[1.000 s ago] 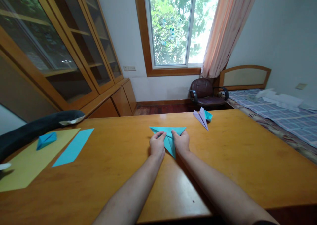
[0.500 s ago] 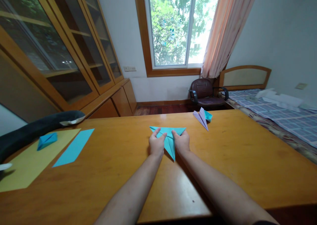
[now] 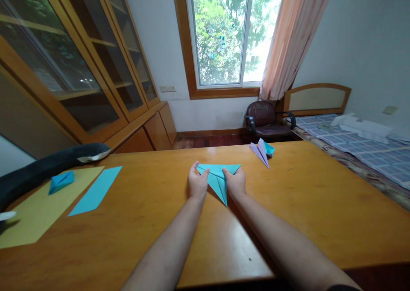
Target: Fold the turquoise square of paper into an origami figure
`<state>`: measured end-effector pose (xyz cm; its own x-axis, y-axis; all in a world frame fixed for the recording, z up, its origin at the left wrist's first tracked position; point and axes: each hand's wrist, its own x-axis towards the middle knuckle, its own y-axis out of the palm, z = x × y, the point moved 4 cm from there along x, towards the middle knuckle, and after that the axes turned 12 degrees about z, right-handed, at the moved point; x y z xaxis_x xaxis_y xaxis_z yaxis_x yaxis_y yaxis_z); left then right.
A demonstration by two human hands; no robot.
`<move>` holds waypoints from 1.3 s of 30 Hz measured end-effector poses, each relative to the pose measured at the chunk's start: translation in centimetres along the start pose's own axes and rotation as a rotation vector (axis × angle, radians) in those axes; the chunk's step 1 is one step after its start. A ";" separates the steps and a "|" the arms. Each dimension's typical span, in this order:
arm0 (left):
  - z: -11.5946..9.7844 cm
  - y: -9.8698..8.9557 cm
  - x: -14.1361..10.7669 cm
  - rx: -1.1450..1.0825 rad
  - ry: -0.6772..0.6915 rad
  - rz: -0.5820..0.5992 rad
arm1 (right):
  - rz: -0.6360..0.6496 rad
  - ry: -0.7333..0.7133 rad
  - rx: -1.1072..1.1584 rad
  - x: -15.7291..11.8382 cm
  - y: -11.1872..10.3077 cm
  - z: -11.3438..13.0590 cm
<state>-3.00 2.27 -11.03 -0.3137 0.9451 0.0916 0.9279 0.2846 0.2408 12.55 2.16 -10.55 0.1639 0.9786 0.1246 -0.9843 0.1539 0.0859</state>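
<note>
1. In the middle of the table (image 3: 128, 252), btwn the two hands, is the folded turquoise paper (image 3: 219, 184), a triangle w/ one point to the near side. If it touches the tabletop, I can't tell.
2. L hand (image 3: 197, 184) is at the left part: thumb lies on top, forefinger is spread away from it, by the left corner. Whether the other fingers grip below, can't tell, b/c they are hidden.
3. R hand (image 3: 235, 183) pinches the right part, thumb pressed on top; it covers some of this side.
4. Far right, near the table edge: a purple folded paper (image 3: 261, 154), which partly hides a blue-green folded piece (image 3: 269, 150).
5. On the left, well apart from the hands: a blue strip (image 3: 96, 192), just beside a yellow sheet (image 3: 35, 218) w/ a blue folded piece (image 3: 62, 182) on it.
6. Far left, a long dark object (image 3: 48, 160) takes up the table corner, next to the yellow sheet.
7. Beyond the table: cabinet (image 3: 141, 139) left, chair (image 3: 264, 113) far, bed (image 3: 365, 152) right.
</note>
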 end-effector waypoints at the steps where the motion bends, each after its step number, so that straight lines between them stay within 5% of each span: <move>1: 0.1 0.1 -0.1 0.011 0.010 -0.015 | -0.002 -0.001 -0.003 0.0 0.0 0.0; 19: 0.0 1.3 -1.3 0.054 0.014 0.064 | 0.037 0.011 0.043 0.2 -0.1 0.2; 26: -1.3 -0.5 -0.5 0.041 0.116 0.048 | 0.077 0.013 0.199 1.0 -0.7 -0.4; 31: -2.7 -1.9 0.9 0.006 0.055 0.353 | 0.225 0.086 0.385 1.4 -1.2 0.0; 39: -4.2 -2.4 0.7 0.108 -0.111 0.612 | 0.451 0.285 0.482 1.7 -2.1 0.2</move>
<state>-6.33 1.52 -7.48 0.2976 0.9513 0.0799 0.9497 -0.3035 0.0772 14.87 3.48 -10.27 -0.3403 0.9403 -0.0063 -0.8033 -0.2872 0.5218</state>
